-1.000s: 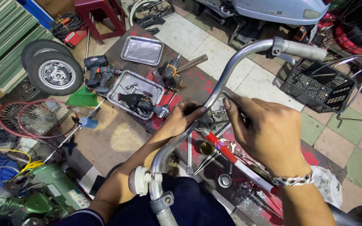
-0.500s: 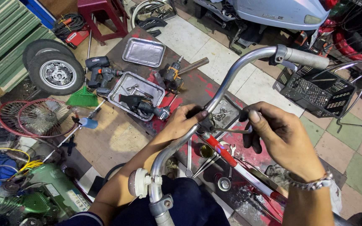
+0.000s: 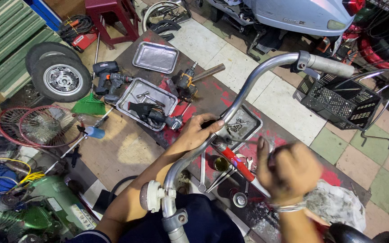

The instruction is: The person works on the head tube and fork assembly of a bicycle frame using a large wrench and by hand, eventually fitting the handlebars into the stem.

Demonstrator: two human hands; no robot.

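left hand (image 3: 199, 131) grip closed round handlebar (image 3: 248, 92); right hand (image 3: 289, 173) blurred fist, grip contents unclear.

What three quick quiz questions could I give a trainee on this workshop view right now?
1. True or false: the left hand rests on the middle of the grey handlebar.
2. Which lies nearest the spoked wheel rims? A) green dustpan B) black plastic crate C) maroon stool
3. Can you tell what the right hand grips?

Key:
1. True.
2. A.
3. No; the hand is closed but motion-blurred, so whatever it holds cannot be made out.
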